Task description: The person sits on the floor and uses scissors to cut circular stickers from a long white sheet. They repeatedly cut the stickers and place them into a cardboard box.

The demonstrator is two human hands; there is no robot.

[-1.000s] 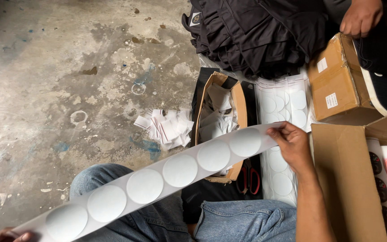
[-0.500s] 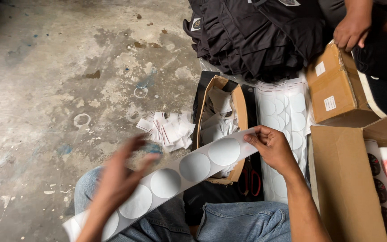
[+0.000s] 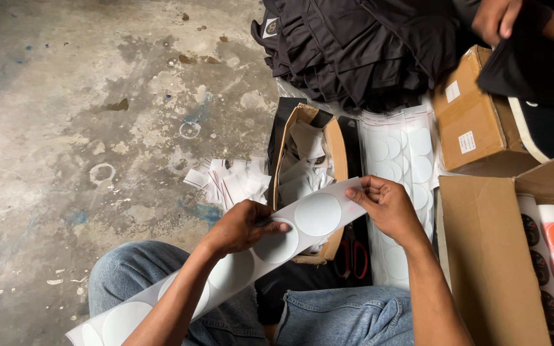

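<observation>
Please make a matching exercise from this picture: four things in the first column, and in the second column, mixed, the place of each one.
Things:
1. white sticker strip
2. scissors with red handles
3. pile of black clothing
4. loose white paper pieces

Places:
A. on the concrete floor, left of the small open carton
B. at the top, next to the closed brown box
C. held between the left hand and right hand
D. below the strip, near the person's knee

Pairs: 1-C, 2-D, 3-B, 4-A
</observation>
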